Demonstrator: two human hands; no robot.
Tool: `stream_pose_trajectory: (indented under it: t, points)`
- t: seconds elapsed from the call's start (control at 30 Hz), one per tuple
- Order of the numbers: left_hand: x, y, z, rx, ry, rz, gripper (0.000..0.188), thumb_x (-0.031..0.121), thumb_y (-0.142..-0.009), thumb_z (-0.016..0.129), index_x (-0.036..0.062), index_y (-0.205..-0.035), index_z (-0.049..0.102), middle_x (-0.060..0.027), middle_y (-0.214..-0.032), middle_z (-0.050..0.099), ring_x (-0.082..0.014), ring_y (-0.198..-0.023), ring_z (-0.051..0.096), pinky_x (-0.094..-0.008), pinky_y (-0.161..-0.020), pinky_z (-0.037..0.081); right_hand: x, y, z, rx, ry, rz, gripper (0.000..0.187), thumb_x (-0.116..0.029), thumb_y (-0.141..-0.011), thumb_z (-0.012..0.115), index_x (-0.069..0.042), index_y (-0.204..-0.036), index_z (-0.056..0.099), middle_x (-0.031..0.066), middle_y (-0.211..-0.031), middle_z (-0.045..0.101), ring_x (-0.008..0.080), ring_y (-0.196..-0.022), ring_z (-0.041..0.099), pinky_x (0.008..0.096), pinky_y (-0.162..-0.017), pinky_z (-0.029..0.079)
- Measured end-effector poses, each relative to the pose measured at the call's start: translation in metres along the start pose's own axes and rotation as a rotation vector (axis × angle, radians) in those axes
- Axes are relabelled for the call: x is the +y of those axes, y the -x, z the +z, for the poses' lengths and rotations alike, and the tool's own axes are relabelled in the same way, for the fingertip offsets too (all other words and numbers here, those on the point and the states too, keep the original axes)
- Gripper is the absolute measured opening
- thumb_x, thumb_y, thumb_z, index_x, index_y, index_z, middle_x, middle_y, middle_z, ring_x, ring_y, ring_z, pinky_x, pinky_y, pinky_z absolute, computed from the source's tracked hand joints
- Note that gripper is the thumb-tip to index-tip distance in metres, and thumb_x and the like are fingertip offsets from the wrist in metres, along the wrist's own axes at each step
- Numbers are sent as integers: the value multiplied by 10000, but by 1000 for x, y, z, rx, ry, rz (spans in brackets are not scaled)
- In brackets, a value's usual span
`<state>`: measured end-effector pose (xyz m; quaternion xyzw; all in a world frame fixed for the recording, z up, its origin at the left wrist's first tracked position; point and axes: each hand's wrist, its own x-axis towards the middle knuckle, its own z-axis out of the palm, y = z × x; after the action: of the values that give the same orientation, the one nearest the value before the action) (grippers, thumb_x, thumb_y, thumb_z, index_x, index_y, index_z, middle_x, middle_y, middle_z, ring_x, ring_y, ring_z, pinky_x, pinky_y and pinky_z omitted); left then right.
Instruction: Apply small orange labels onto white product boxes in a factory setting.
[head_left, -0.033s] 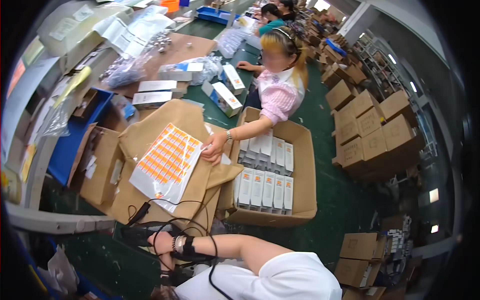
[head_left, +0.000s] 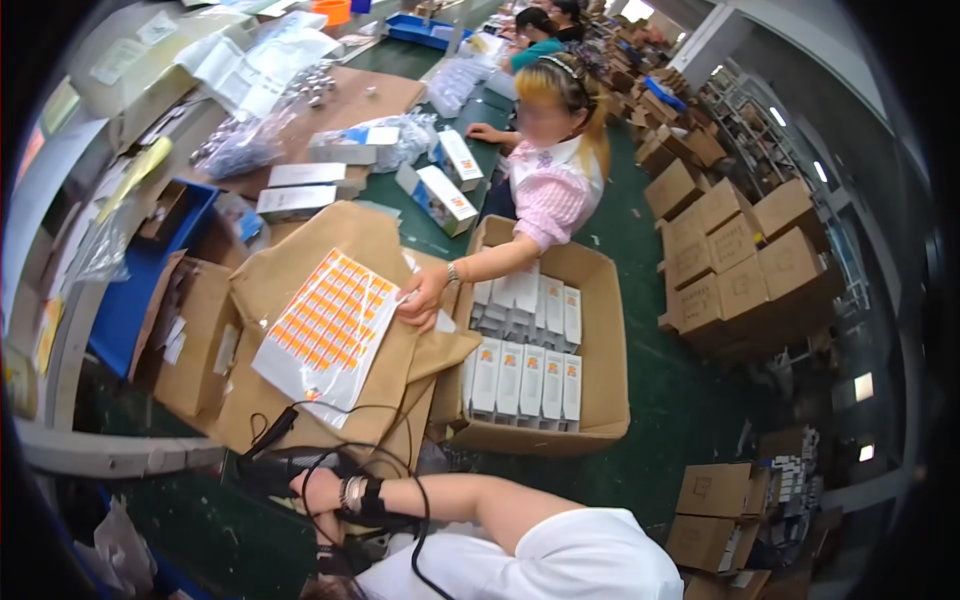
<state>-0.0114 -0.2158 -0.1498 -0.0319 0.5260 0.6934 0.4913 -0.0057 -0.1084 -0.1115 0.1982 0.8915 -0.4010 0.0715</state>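
Note:
My right hand (head_left: 318, 490), with a bracelet and a black strap at the wrist, is beside a black mesh item (head_left: 285, 468) at the lower left. Its fingers look curled in; what they hold, if anything, is hidden. Under it only the wrist part of my left hand (head_left: 328, 528) shows, its fingers out of sight. A black cable (head_left: 428, 500) loops over my right forearm. Beyond my hands, a sheet of orange-and-white stickers (head_left: 330, 325) lies on brown cardboard (head_left: 265, 410). A co-worker's hand (head_left: 422, 298) is at the sheet's right edge.
An open carton (head_left: 605, 400) with rows of white boxes (head_left: 520, 375) stands right of the cardboard. A co-worker in a pink-and-white top (head_left: 550, 205) reaches across it. White boxes (head_left: 438, 198) lie on the table behind. Stacked cartons (head_left: 735, 265) stand far right.
The whole view has shifted slightly to the left. My hands and the co-worker's hand keep the same places relative to the things around them.

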Motion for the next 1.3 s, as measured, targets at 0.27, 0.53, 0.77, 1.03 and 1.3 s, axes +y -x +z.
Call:
stream_pose_trajectory:
  t: [0.27, 0.53, 0.77, 1.03, 1.3]
  points:
    - [-28, -40, -21, 60, 118, -77, 295, 196, -830, 552, 65, -1094, 525, -51, -1043, 555, -158, -977, 533, -294, -837, 443, 16, 1, -12, -7, -636, -100, 283, -288, -824, 540, -8, -851, 574, 97, -710, 591, 221, -634, 577, 334, -555, 464]
    - [-56, -106, -107, -103, 376, -256, 304, 204, -802, 553, 10, -1035, 552, -105, -1038, 582, -245, -946, 565, -351, -842, 455, 31, 71, -75, -238, -1271, 12, 345, -302, -943, 355, -33, -985, 567, -4, -560, 465, 84, -483, 462, 239, -547, 423]
    - [5, -74, -38, 5, 504, -184, 371, 268, -818, 496, 17, -1084, 553, -107, -1095, 590, -275, -1003, 557, -397, -906, 431, 48, 169, -148, 130, -1214, 271, 363, -338, -928, 380, -49, -976, 594, -14, -595, 487, 77, -527, 476, 213, -524, 409]
    - [-32, -83, -58, 180, 436, -155, 398, 257, -814, 481, 15, -1126, 528, -102, -1106, 590, -284, -1000, 558, -403, -919, 420, 57, 274, -199, -122, -492, 527, 307, -302, -874, 530, -19, -851, 647, -3, -537, 519, 86, -463, 447, 225, -471, 376]
    - [-52, -108, -26, 136, 662, -159, 367, 257, -794, 503, 36, -1082, 554, -100, -1051, 615, -283, -950, 582, -433, -896, 436, 82, 334, -210, -149, -494, 626, 167, -126, -860, 546, -24, -938, 652, 21, -748, 624, 84, -668, 554, 238, -619, 460]
